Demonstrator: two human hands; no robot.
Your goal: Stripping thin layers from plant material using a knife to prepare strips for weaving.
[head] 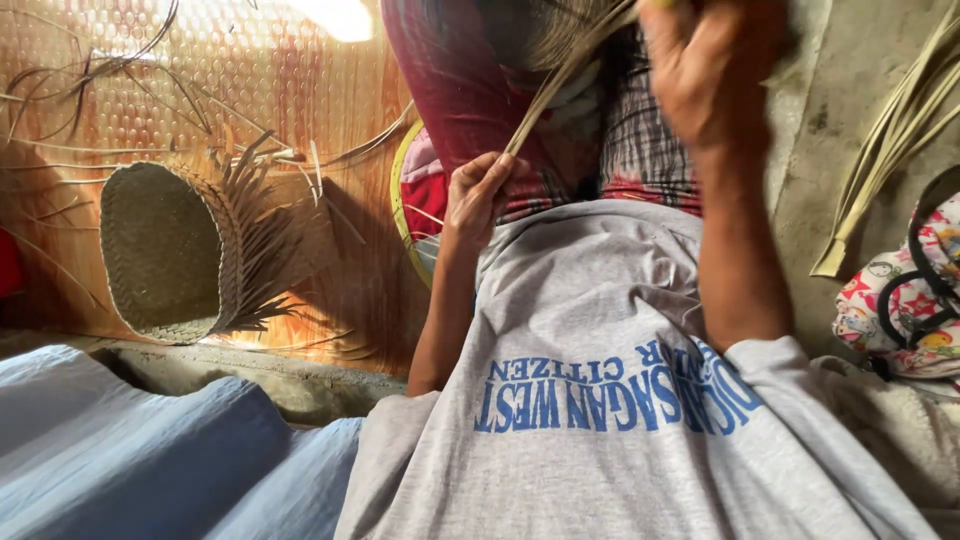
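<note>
Leaf strip (560, 85) runs diagonally, low-left to up-right, btwn hands: left hand (478, 195) pinches lower end, right hand (712, 70) fisted on upper end.

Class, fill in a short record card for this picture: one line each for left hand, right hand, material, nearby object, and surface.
Left hand: the left hand pinches the lower end of a leaf strip.
Right hand: the right hand, raised and blurred, grips the strip higher up.
Material: long, thin, pale dried strip, held taut.
Nearby object: unfinished woven basket lying on its side, loose ends sticking out.
Surface: woven mat; more strips at right.
</note>
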